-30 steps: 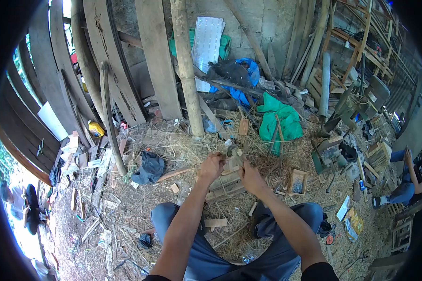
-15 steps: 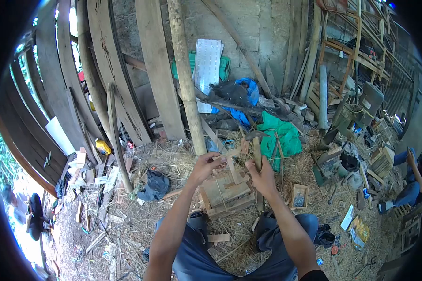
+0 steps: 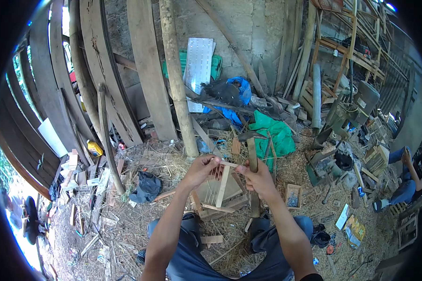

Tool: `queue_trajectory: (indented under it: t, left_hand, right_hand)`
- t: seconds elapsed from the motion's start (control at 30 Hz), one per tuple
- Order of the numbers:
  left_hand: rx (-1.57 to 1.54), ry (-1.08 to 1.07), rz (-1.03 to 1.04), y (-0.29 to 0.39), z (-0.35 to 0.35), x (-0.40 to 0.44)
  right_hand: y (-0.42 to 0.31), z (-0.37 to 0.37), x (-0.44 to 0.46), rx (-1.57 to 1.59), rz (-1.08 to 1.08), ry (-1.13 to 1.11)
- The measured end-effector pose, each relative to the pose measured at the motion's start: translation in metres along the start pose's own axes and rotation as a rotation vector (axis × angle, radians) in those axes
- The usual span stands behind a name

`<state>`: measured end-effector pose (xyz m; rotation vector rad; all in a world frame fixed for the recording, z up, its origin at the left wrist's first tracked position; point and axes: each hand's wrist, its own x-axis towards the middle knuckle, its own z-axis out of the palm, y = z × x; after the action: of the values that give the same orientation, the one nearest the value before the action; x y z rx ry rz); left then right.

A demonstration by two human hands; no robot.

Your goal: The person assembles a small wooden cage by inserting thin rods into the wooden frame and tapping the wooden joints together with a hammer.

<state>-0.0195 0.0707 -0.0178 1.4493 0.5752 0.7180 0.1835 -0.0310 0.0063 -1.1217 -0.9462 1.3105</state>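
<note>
My left hand (image 3: 202,173) pinches the left end of the top crosspiece of a small frame of pale wooden strips (image 3: 223,187). My right hand (image 3: 259,180) is closed around the wooden handle of a hammer (image 3: 252,154), its metal head up. The right thumb and fingertips also reach the right end of the crosspiece. One strip runs down from the crosspiece to a shorter strip at the bottom. Below the frame, a wooden block (image 3: 203,193) rests on the ground between my legs.
A small wooden box (image 3: 293,196) of tiny metal pieces lies to the right. Ahead are a wooden post (image 3: 178,89), a green sheet (image 3: 273,136) and a dark cloth (image 3: 146,187). A person (image 3: 403,187) sits at the far right; another (image 3: 29,218) is at the far left.
The wooden frame has been lifted off the block and turned upright. My hands have come closer together on its crosspiece, and the hammer is still in my right hand. The view has shifted slightly.
</note>
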Motion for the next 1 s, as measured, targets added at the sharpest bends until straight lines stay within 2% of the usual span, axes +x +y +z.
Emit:
queue_trajectory:
  t: [0.23, 0.3, 0.37, 0.43, 0.57, 0.77, 1.0]
  left_hand:
    - [-0.141, 0.095, 0.071, 0.012, 0.007, -0.009]
    - [0.062, 0.023, 0.053, 0.006, 0.007, -0.013]
    - [0.071, 0.039, 0.051, 0.005, 0.011, -0.017]
    - [0.233, 0.079, 0.031, 0.005, 0.014, -0.019]
    - [0.16, 0.105, 0.069, 0.004, 0.015, -0.019]
    - [0.232, 0.056, 0.024, -0.002, 0.009, -0.018]
    - [0.323, 0.136, 0.029, -0.001, 0.013, -0.018]
  right_hand:
    - [0.002, 0.003, 0.01, 0.175, -0.079, 0.156]
    - [0.0, 0.002, 0.011, 0.219, -0.129, 0.187]
    - [-0.006, 0.002, 0.008, 0.223, -0.142, 0.183]
    - [-0.007, 0.002, 0.006, 0.226, -0.149, 0.183]
    - [-0.007, 0.001, 0.006, 0.185, -0.152, 0.151]
    - [0.0, 0.002, 0.008, 0.19, -0.112, 0.136]
    - [0.002, 0.01, 0.006, 0.145, -0.088, 0.104]
